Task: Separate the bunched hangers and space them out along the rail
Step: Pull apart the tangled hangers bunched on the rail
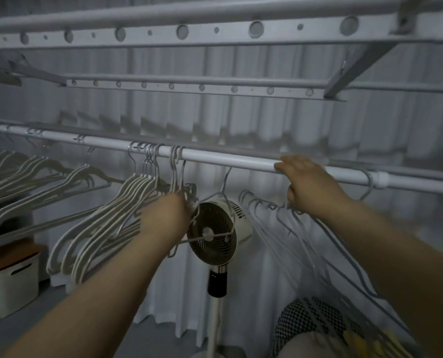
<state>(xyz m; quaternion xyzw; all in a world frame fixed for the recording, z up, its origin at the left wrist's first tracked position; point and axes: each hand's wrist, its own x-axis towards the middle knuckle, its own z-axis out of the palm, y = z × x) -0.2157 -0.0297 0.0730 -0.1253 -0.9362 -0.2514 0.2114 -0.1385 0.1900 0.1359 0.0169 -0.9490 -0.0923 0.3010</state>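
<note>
Listener: Hangers first. Where are they?

Describer: Bunched hangers (137, 192) hang left of centre, cream coloured with a matte, felt-like coat and broad curved shoulders, packed so tightly they overlap. Their thin metal hooks crowd one short stretch of the rail (228, 157), a smooth white tube that slopes across the middle of the frame.

Listener: And the hands?

Describer: The left hand (173, 210) reaches up just right of that bunch. Its fingers close on the necks of a pair of thin hangers (176, 171), which hang slightly apart from the pack, probably so they can be slid along. Blur hides the exact grip. The right hand (308, 182) is right of centre, with its fingers curled over the top of the rail and its thumb underneath, likely to steady it. Directly below it is a sheaf of wire hangers (266, 218), thin and pale and fanned out. Their hooks are off the rail, and I cannot tell what holds them up.

Listener: Are any spaced out already?

Describer: Toward the left edge, more cream hangers (21, 171) sit in looser groups. One lone hook (367, 184) hangs far right. The rail is bare between the two hands.

Listener: What else is around?

Describer: A round white fan (215, 228) with a dark slatted grille stands on a pole, behind and below the rail. Pleated pale curtain (266, 125) fills the background. White drying-rack bars (215, 29), punched with round holes, run along the top. A white storage box (11, 275) sits lower left.
</note>
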